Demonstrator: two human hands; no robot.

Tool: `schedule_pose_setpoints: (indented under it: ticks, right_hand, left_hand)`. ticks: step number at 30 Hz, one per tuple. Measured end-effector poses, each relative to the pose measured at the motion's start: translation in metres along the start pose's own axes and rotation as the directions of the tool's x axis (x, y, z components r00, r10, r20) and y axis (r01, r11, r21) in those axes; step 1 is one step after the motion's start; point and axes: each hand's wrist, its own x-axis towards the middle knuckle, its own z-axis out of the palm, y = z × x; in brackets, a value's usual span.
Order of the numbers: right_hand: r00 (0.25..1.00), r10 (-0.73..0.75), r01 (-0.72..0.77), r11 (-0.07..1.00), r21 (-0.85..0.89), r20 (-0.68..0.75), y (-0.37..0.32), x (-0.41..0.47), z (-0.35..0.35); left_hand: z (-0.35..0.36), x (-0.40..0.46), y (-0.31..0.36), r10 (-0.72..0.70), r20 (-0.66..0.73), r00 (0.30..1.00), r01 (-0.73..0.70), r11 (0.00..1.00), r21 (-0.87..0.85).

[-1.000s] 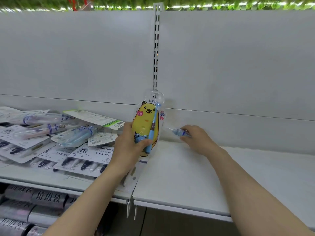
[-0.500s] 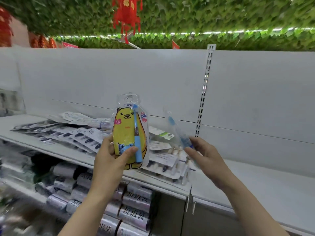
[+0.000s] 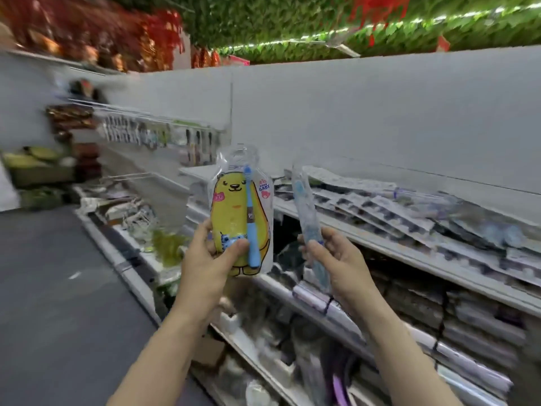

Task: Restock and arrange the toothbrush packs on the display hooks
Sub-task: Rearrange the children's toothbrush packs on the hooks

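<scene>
A: What is held in the left hand (image 3: 206,259)?

B: A bear pack (image 3: 241,218) is gripped near its lower edge, the thumb pressed on the front and the fingers curled behind. It is held upright in front of the shelf (image 3: 409,259), clear of it. A yellow bear is printed on the card, and a blue brush (image 3: 251,218) is sealed in it, bristles at the top.

A: And the right hand (image 3: 336,262)?

B: A clear pack (image 3: 306,218) is pinched between thumb and curled fingers. It is seen almost edge-on, tilted slightly, its top leaning left. A blue brush can be made out inside, but the print is too blurred to be read.

A: How are the two packs placed?

B: They are held side by side, near each other but apart, both raised above the shelf edge.

A: What is lying on the shelf?

B: Flat packs (image 3: 380,206) are spread in overlapping rows to the right, behind the clear pack. Details are lost to blur.

A: Are hooks to be seen?

B: Further down the aisle, on the left, hooks (image 3: 126,124) can be seen sticking out from the back wall (image 3: 380,112), with hung goods (image 3: 140,136) beside them. What those goods are cannot be told.

A: And below?

B: Rolls (image 3: 483,332) are stacked on the lower shelves; a dark floor (image 3: 52,288) is seen on the left.
</scene>
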Motion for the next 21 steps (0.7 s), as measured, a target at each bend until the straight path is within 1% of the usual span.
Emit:
schedule_pose_setpoints:
  ticks: [2, 5, 10, 14, 17, 21]
  right_hand:
    - [1.000, 0.008, -0.008, 0.999, 0.040, 0.018, 0.012, 0.019, 0.055]
    - [0.997, -0.008, 0.004, 0.999, 0.053, 0.073, 0.028, 0.049, 0.123]
    - [0.987, -0.020, 0.002, 0.994, 0.112, 0.160, 0.053, 0.118, 0.212]
    - [0.986, -0.013, -0.014, 0.987, 0.159, 0.167, 0.085, 0.197, 0.275]
    - [0.987, 0.008, -0.042, 0.978, 0.204, 0.162, 0.107, 0.268, 0.323]
    - [0.983, 0.033, -0.074, 0.970, 0.232, 0.178, 0.121, 0.362, 0.378]
  left_hand:
    - [-0.046, 0.018, 0.000, -0.003, -0.042, 0.999, 0.003, 1.000, 0.000]
    - [-0.104, 0.049, -0.006, -0.006, -0.086, 0.996, 0.007, 1.000, 0.015]
    - [-0.184, 0.111, -0.032, 0.005, -0.184, 0.983, 0.006, 0.998, 0.058]
    - [-0.237, 0.176, -0.060, 0.001, -0.255, 0.967, 0.024, 0.995, 0.096]
    - [-0.270, 0.242, -0.072, 0.013, -0.298, 0.954, 0.022, 0.993, 0.112]
    - [-0.303, 0.336, -0.077, 0.041, -0.288, 0.957, 0.001, 0.990, 0.143]
